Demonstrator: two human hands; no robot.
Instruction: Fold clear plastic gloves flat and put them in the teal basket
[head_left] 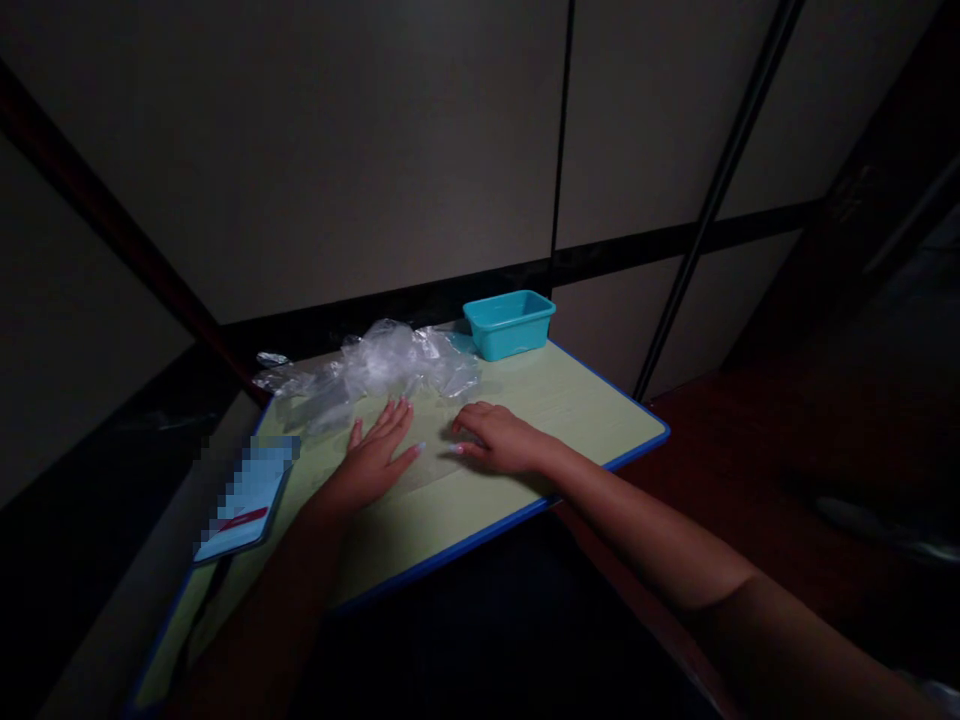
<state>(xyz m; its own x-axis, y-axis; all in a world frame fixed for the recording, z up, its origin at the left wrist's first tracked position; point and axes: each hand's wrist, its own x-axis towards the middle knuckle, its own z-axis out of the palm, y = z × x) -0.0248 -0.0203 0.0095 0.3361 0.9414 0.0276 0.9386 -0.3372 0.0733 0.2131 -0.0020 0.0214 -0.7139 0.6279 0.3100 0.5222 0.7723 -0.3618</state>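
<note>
My left hand point(379, 458) lies over the table with its fingers spread, holding nothing. Under and between my hands is a thin clear plastic sheet or bag point(435, 462), flat on the tabletop; its outline is faint. My right hand point(501, 438) rests at the right side of this plastic, fingers loosely curved and the thumb apart from the index finger, with nothing visible in between. Just beyond my fingertips sits a crumpled heap of clear plastic bags point(390, 360). Behind it, to the right, stands a turquoise plastic basket point(514, 337).
A small pale yellow table point(592, 410) with a blue edge carries these things. At its left edge lies a flat light-blue object point(251, 515), partly pixelated, with a red mark. Cabinet panels point(390, 150) rise right behind the table. Dark reddish floor point(750, 450) shows on the right.
</note>
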